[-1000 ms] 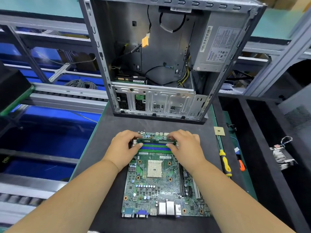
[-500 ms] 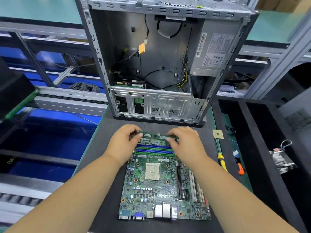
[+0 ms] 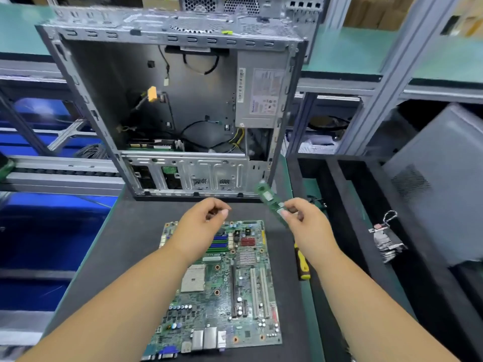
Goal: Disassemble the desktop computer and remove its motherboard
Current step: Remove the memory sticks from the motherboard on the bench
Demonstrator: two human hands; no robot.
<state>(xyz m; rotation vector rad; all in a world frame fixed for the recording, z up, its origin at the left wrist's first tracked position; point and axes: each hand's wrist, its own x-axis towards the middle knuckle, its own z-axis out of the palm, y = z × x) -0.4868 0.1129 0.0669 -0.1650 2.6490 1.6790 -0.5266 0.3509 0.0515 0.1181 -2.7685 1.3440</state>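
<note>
The green motherboard (image 3: 224, 288) lies flat on the dark mat, in front of the open computer case (image 3: 170, 105), which stands upright at the back. My right hand (image 3: 303, 223) is raised above the board's right edge and pinches one end of a green memory stick (image 3: 269, 202), which points up and to the left. Over the board's blue memory slots (image 3: 219, 242) hovers my left hand (image 3: 203, 220), fingers loosely curled and holding nothing.
A yellow-and-black screwdriver (image 3: 302, 265) lies on the mat right of the board. A black compartmented tray (image 3: 347, 205) on the right holds a bundle of parts (image 3: 386, 241). A grey side panel (image 3: 439, 184) leans at far right. A power supply (image 3: 261, 95) sits inside the case.
Both hands pulled the memory stick out of its slot. My left hand let go, and my right hand lifted the stick up and to the right.
</note>
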